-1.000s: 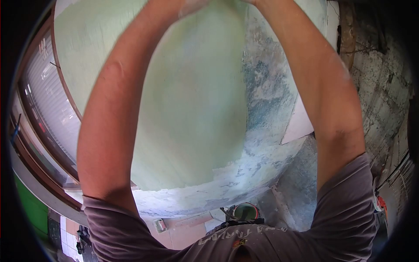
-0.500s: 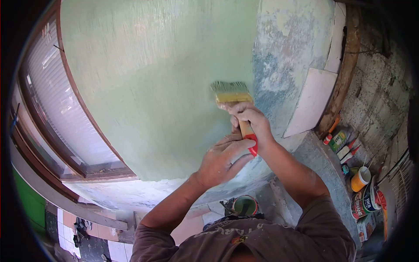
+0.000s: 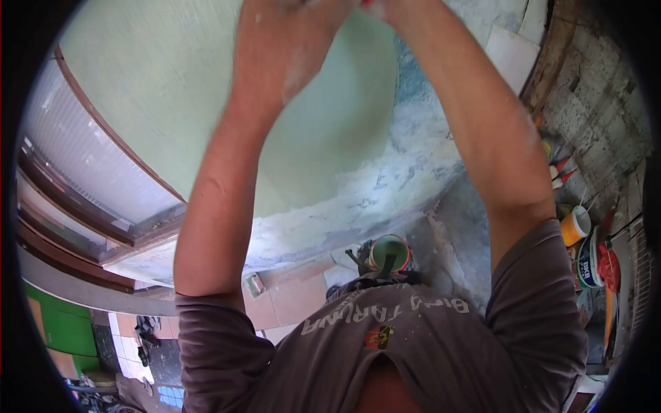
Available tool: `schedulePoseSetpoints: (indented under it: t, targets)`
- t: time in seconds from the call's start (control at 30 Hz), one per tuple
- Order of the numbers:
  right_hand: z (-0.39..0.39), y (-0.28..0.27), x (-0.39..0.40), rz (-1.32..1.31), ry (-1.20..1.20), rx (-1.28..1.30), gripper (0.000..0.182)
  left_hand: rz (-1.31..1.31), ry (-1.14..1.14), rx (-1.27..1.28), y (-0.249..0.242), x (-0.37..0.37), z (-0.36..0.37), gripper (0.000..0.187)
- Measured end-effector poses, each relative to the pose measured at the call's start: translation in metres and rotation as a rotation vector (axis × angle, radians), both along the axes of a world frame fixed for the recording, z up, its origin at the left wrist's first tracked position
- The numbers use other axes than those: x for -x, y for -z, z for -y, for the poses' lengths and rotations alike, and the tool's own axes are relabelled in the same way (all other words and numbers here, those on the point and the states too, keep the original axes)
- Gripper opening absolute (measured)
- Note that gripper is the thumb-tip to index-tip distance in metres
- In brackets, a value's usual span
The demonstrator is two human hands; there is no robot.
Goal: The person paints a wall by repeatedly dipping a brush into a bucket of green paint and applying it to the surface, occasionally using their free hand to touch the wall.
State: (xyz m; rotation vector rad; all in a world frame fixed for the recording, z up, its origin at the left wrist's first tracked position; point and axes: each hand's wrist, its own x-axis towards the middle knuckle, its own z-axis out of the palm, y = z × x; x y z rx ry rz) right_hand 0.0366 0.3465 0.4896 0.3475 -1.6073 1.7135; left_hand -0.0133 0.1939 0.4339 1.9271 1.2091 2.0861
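Observation:
Both my hands reach up to the top edge of the head view, where the frame cuts them off. A small bit of the brush's red handle (image 3: 367, 3) shows between them, against my right hand (image 3: 389, 9), which is closed on it. The bristles are out of view. My left hand (image 3: 289, 45) is beside it with its back towards me, and its fingers are mostly beyond the edge. Behind the hands is the wall, with light green paint (image 3: 330, 138) over a patchy white and blue surface (image 3: 372, 186).
A window (image 3: 103, 138) is at the left. Below the wall stands a bucket (image 3: 390, 252) with greenish contents. Along the right side are an orange-yellow container (image 3: 575, 226), a labelled tub (image 3: 586, 261) and tubes (image 3: 563, 172). Rough blockwork (image 3: 592, 117) rises behind them.
Both hands have moved up to the top edge of the view, taking the brush's bristles out of sight. The view has tilted down, showing more of the shirt and floor.

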Motion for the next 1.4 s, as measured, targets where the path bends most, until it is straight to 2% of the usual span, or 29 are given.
schedulePoseSetpoints:
  t: [0.07,0.1,0.13,0.23,0.3,0.37,0.53,0.63,0.67,0.8,0.9,1.1,1.23,1.3,1.33,1.4]
  targets:
    - [-0.001,0.050,0.004,0.037,0.063,0.018,0.021,0.027,-0.132,0.134,0.043,-0.001,0.008,0.021]
    - [-0.008,0.080,0.006,0.067,-0.006,0.029,0.027,0.039,-0.199,0.202,0.068,-0.001,0.012,0.023]
    - [-0.013,0.109,0.009,0.092,-0.076,0.038,0.032,0.067,-0.176,0.188,0.098,0.002,0.010,0.019]
    - [0.019,0.179,-0.005,0.183,0.110,0.167,0.026,0.157,-0.130,0.210,0.186,0.001,0.006,0.012]
    - [0.018,0.232,-0.007,0.232,0.109,0.202,0.026,0.192,-0.165,0.322,0.238,-0.001,0.010,0.011]
    - [0.018,0.287,-0.013,0.284,0.120,0.184,0.026,0.182,-0.210,0.462,0.273,-0.011,0.019,0.010]
    - [0.023,0.407,-0.026,0.447,0.152,0.378,0.024,0.361,-0.150,0.671,0.386,-0.026,0.023,0.007]
    - [0.026,0.467,-0.033,0.511,0.127,0.481,0.024,0.532,-0.116,0.854,0.432,-0.036,0.025,0.007]
    - [0.027,0.478,-0.035,0.552,0.119,0.497,0.025,0.601,-0.101,0.905,0.441,-0.041,0.028,0.007]
    - [0.042,0.502,-0.060,0.773,0.079,0.794,0.018,0.495,-0.143,0.963,0.445,-0.062,0.047,0.015]
    - [0.049,0.533,-0.069,0.805,0.158,0.890,0.027,0.548,-0.109,0.934,0.442,-0.071,0.051,0.016]
    - [0.033,0.548,-0.053,0.891,0.131,0.899,0.023,0.685,-0.067,0.993,0.462,-0.060,0.037,0.015]
    - [0.019,0.563,-0.028,0.889,0.183,0.763,0.022,0.769,-0.166,0.920,0.479,-0.048,0.018,0.018]
    - [0.012,0.534,-0.014,0.911,0.228,0.651,0.020,0.810,-0.171,0.859,0.478,-0.042,0.009,0.018]
    - [0.002,0.528,-0.010,0.958,0.173,0.591,0.018,0.868,-0.183,0.834,0.473,-0.039,0.004,0.018]
    - [0.005,0.527,-0.017,0.953,0.173,0.566,0.014,0.768,-0.196,0.937,0.455,-0.039,0.009,0.018]
